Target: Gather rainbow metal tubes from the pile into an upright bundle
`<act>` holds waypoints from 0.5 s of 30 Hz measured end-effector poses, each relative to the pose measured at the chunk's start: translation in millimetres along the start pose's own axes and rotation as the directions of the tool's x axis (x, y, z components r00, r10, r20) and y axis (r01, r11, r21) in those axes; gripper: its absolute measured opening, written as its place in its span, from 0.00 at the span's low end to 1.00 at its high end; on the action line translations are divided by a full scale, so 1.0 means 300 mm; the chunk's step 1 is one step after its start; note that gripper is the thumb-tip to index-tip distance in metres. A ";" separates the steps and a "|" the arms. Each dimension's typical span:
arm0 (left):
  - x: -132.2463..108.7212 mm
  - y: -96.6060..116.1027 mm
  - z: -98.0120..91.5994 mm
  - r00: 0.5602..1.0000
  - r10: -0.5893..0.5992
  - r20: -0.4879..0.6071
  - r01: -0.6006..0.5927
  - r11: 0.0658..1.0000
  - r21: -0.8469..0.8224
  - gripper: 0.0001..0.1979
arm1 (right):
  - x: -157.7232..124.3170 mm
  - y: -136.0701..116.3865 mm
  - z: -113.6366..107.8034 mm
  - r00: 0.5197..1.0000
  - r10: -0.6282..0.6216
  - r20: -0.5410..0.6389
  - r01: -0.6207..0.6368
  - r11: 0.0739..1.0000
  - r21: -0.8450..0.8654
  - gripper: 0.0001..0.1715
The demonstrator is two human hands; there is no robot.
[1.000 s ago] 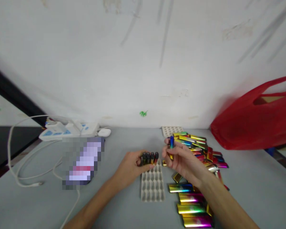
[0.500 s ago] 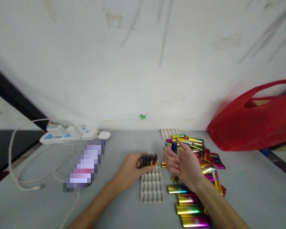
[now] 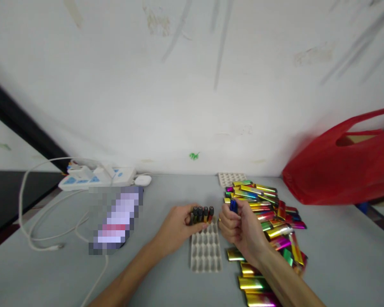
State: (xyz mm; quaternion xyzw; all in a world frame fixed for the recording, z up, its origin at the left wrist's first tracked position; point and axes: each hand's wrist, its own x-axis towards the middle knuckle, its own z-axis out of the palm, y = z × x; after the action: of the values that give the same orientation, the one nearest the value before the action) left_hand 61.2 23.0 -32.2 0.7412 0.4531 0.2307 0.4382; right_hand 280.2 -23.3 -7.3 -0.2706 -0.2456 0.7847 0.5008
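A pale moulded tray (image 3: 206, 252) with rows of small cells lies on the table before me. Across its far end stands a row of several black-topped pieces (image 3: 203, 213), upright and shaped like lighters. My left hand (image 3: 179, 224) grips this row, with the thumb along its near side and the fingers behind it. To the right of the tray, my right hand (image 3: 242, 228) is closed around a shiny blue lighter-shaped piece (image 3: 233, 206) whose upper end pokes out of the fist. The rest of that piece is hidden by the fingers.
Many shiny coloured lighter-shaped pieces (image 3: 279, 231) lie heaped right of the tray. Behind them are another pale tray (image 3: 231, 178) and a red bag (image 3: 333, 170). At left are a blurred-out phone (image 3: 118, 219), a power strip (image 3: 97, 181) and a looping white cable (image 3: 23, 187).
The right hand's fingers have closed more tightly around the blue piece, and its raised thumb has folded down beside it. The left hand keeps its hold on the row. The view has shifted slightly.
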 end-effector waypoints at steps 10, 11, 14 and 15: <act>0.000 -0.001 0.002 1.000 -0.004 0.010 0.005 1.000 -0.019 0.20 | -0.004 0.005 0.003 1.000 0.018 -0.001 -0.018 1.000 0.002 0.36; 0.000 0.000 0.003 1.000 -0.003 0.009 0.003 1.000 -0.021 0.20 | -0.004 0.007 0.003 1.000 0.018 -0.005 -0.018 1.000 0.004 0.35; -0.001 0.004 0.003 1.000 -0.001 0.002 0.001 1.000 -0.024 0.20 | -0.005 0.009 0.006 0.999 0.021 -0.024 -0.021 1.000 -0.008 0.37; -0.002 0.005 0.003 1.000 -0.002 -0.002 0.002 1.000 -0.021 0.21 | -0.005 0.008 0.009 0.999 0.031 -0.024 -0.031 0.999 -0.017 0.37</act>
State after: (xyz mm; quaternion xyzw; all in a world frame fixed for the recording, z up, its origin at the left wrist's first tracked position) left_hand 62.4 21.9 -31.3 0.7360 0.4516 0.2358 0.4458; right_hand 277.4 -26.0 -6.6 -0.2879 -0.2423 0.7870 0.4889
